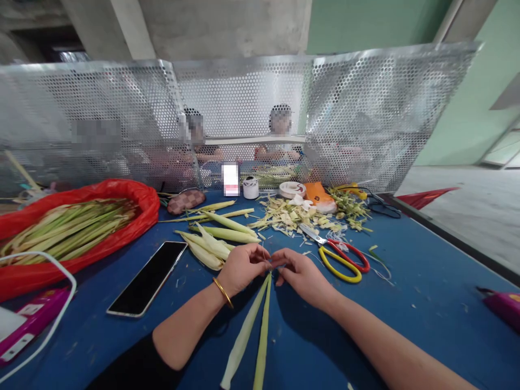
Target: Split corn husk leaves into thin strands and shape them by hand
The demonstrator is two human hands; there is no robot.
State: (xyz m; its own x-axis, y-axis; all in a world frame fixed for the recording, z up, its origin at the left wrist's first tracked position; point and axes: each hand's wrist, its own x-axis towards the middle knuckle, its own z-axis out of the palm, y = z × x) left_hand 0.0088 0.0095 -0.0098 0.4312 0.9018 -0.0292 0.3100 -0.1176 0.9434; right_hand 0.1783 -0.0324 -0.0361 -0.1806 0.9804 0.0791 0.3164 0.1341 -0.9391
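Two long, pale green leaf strips (pixel 249 333) hang down toward me, joined at their top ends between my hands. My left hand (pixel 242 264), with a gold bangle at the wrist, pinches around that joined tip with thumb and forefinger. Facing it, my right hand (pixel 301 275) has its fingers bent in, close to the same tip. A fine thread seems to rise between the hands, but what the right fingertips grip is too small to make out. Just beyond my left hand lie broad pale leaves (pixel 205 250). Scissors (pixel 339 260) with red and yellow handles lie right of my hands.
At left, a red bag (pixel 134 195) holds long green stalks. A black-screened phone (pixel 148 279) lies nearby. Leaf scraps (pixel 284 216), a tape roll (pixel 292 189) and an orange packet (pixel 320 195) sit at the back. Behind a perforated metal screen (pixel 244 86), people sit.
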